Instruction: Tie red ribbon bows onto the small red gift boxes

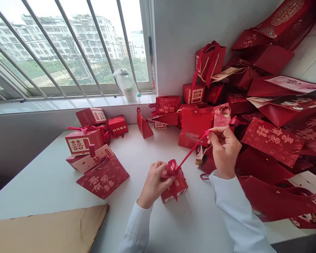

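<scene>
A small red gift box [180, 183] with pale lettering sits on the white table in front of me. My left hand [155, 182] is closed at its top, thumb and fingers pinching the looped part of a red ribbon [192, 150]. From that loop the ribbon runs taut up and to the right. Its far end is pinched between the thumb and forefinger of my right hand [224, 151], raised above the table beside the heap of red boxes. A pointed ribbon tail hangs over the box's near side. My left fingers partly hide the box's left side.
A large heap of red boxes and bags [274, 140] fills the right side. More red boxes [102, 177] are stacked on the left. Cardboard [50, 228] lies at the near left. A plastic-covered cup [127, 86] stands on the sill by the barred window.
</scene>
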The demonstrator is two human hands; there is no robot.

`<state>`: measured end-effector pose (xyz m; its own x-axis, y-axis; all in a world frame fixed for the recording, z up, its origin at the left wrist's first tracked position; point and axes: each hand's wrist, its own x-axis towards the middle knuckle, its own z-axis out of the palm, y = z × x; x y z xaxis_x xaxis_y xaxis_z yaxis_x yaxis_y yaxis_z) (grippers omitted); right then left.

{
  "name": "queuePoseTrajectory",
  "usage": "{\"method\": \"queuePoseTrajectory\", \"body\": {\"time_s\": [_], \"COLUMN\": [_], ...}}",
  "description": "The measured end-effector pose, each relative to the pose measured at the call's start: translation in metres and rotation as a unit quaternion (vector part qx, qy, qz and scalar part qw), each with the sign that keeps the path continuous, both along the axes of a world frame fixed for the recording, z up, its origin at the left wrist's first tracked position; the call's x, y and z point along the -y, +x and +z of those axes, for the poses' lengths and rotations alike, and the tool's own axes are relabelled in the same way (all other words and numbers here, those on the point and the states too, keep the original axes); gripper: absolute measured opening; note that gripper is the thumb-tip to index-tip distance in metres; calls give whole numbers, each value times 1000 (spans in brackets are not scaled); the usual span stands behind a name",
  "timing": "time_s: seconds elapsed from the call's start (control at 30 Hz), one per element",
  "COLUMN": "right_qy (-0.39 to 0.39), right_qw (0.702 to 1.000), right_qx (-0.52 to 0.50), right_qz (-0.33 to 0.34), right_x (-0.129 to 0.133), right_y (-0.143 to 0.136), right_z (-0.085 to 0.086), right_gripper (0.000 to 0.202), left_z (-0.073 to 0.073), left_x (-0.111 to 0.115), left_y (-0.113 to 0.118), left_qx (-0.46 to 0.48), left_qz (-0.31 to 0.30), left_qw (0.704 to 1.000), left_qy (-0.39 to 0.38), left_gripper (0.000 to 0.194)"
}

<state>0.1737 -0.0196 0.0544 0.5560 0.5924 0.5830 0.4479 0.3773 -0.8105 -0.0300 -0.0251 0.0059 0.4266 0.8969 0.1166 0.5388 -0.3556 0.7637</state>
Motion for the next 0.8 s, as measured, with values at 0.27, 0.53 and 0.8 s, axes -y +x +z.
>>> {"method": "queuePoseTrajectory", "body": {"time_s": [0.27, 0.53, 0.8], "right_qy": [4, -67, -107], "right_qw": [985, 947, 978], "right_qx": [-108, -207, -121], "right_qz": [136, 237, 129], "right_x": [13, 26, 55], "right_y": [-11, -2, 14], "right_z": [14, 7, -15], "right_gripper": [11, 15, 14], "left_z": [1, 13, 30], "left_x": [2, 16, 28], "left_y": [-11, -22, -59], "left_qx": [133, 269, 113], "left_qz": [-5, 31, -140], "left_qw": [989, 960, 979], "left_qy": [-61, -76, -96], "left_gripper": [15, 20, 15]}}
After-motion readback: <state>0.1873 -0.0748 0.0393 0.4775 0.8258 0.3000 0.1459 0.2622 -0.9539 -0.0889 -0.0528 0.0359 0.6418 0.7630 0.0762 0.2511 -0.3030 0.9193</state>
